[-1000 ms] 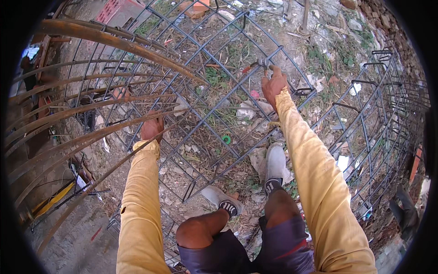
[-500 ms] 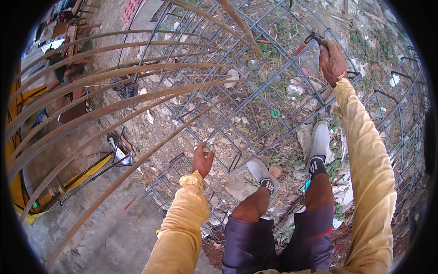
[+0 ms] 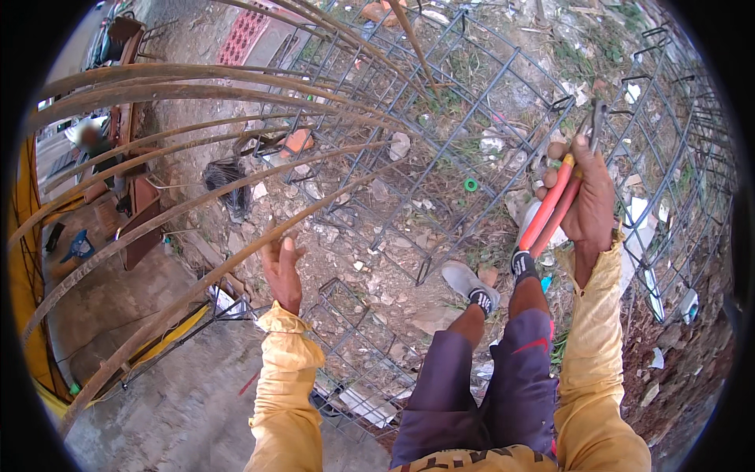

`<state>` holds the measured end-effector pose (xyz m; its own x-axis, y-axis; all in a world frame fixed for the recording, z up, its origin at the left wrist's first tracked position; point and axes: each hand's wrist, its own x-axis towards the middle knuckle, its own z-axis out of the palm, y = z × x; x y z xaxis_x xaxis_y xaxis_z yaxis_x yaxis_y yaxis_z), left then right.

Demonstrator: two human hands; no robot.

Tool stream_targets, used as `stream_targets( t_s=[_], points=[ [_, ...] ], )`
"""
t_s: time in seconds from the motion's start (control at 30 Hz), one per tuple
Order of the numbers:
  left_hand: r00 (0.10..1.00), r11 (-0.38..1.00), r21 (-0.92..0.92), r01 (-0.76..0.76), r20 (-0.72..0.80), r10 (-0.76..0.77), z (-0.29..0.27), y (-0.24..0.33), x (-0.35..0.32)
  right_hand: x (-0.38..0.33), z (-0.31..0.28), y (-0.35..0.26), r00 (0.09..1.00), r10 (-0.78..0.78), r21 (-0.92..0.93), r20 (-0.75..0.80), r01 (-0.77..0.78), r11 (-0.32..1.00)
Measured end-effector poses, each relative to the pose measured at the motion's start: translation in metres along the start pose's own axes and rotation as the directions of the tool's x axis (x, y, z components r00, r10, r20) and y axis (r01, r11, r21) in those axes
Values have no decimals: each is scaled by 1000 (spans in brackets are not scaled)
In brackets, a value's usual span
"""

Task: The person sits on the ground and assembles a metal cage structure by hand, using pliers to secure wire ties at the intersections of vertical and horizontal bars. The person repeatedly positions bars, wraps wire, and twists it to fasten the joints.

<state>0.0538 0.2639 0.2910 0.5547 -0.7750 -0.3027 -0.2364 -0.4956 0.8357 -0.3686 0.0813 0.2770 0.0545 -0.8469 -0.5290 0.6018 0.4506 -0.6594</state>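
Note:
My right hand (image 3: pixel 590 193) is closed around a pair of pincers (image 3: pixel 548 206). Their red handles angle down to the left, and the dark metal head points up past my thumb. Behind that hand lies a rebar cage (image 3: pixel 472 71) of thin grey bars. My left hand (image 3: pixel 283 275) is just below a long rusty bar (image 3: pixel 228 271), with its fingertips close against it; whether they touch cannot be made out. Those fingers are curled and look pinched together, with something too small to name between them.
Several rusty bars (image 3: pixel 157 141) arch across the left side. Another rebar cage (image 3: pixel 346 315) lies by my legs, more mesh (image 3: pixel 668 149) at the right. A black plastic bag (image 3: pixel 226 189), a green ring (image 3: pixel 470 185) and rubble lie on the ground. A person (image 3: pixel 93 145) is at the far left.
My left hand has moved left, up to the rusty bar. My right hand has drawn back from the cage bars and turned, bringing the pincers' handles into view. The view has shifted.

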Motion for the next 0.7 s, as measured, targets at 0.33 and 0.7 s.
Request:
stream_targets(
  t_s=[0.33, 0.7],
  points=[
    [667, 450, 517, -728, 386, 637, 36, 118, 122, -121, -83, 218, 883, 468, -924, 43, -143, 354],
    [698, 449, 542, -711, 463, 547, 85, 52, 164, -11, 0, 334, 818, 575, -726, -22, -409, 553]
  ],
)
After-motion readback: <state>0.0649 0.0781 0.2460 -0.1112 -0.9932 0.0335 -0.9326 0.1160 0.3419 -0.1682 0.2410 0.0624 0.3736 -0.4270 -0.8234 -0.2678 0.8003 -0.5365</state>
